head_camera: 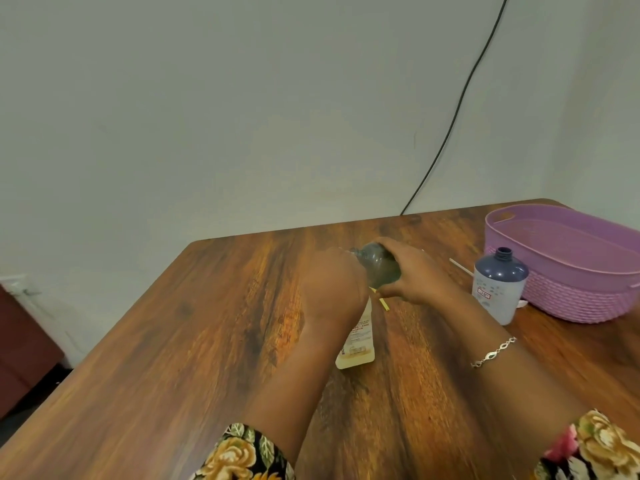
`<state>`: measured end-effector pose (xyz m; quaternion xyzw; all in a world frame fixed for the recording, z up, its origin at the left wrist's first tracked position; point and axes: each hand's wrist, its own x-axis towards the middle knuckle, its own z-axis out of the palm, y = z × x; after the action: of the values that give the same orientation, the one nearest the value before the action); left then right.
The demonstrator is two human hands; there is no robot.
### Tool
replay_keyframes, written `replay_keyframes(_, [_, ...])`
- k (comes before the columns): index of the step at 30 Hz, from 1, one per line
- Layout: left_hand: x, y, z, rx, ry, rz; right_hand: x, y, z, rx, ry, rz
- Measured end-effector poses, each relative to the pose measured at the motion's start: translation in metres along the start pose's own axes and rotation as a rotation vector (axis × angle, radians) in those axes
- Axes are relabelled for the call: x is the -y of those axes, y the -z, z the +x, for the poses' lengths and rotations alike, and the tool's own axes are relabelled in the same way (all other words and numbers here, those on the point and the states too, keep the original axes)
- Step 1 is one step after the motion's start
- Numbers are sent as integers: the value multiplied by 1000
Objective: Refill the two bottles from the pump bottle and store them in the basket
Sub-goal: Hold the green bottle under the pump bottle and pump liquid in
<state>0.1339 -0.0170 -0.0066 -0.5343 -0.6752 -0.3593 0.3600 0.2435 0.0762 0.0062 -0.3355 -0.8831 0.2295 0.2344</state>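
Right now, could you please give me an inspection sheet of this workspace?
Surface: wooden table, no spills seen.
Job's things: dark bottle held tilted; cream bottle below it; blue bottle upright, neck open, beside the purple basket, nothing seen inside.
Clutter: yellow strip by the hands; white tube lying behind the blue bottle.
Hands: left hand grips the cream bottle's top; right hand grips the dark bottle.
Cables: black cable runs down the wall behind the table.
Surroundings: pale wall; dark red furniture at left.
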Motion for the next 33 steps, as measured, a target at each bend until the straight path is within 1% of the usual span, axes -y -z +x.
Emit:
replay_keyframes(3, [0, 3, 8, -2, 15, 11, 2, 6, 2, -3, 11, 1])
replay_keyframes(6, [-2, 3, 6, -23, 24, 9, 1, 8, 3, -21, 18, -48])
replay_keyframes(9, [-4, -1, -3, -21, 15, 15, -2, 2, 4, 2, 3, -83])
replay_keyframes(16, [-2, 4, 4, -14, 7, 22, 0, 5, 4, 14, 12, -26])
replay_keyframes(19, [-3, 5, 9, -17, 16, 24, 0, 8, 5, 10, 28, -48])
replay_keyframes(24, [-1, -2, -2, -15, -16, 47, -2, 1, 3, 22, 3, -81])
replay_keyframes(31, [-3, 2, 6, -9, -1, 60, -1, 3, 4, -3, 35, -28])
replay_keyframes(33, [-4, 2, 9, -20, 15, 54, 0, 6, 6, -9, 45, -50])
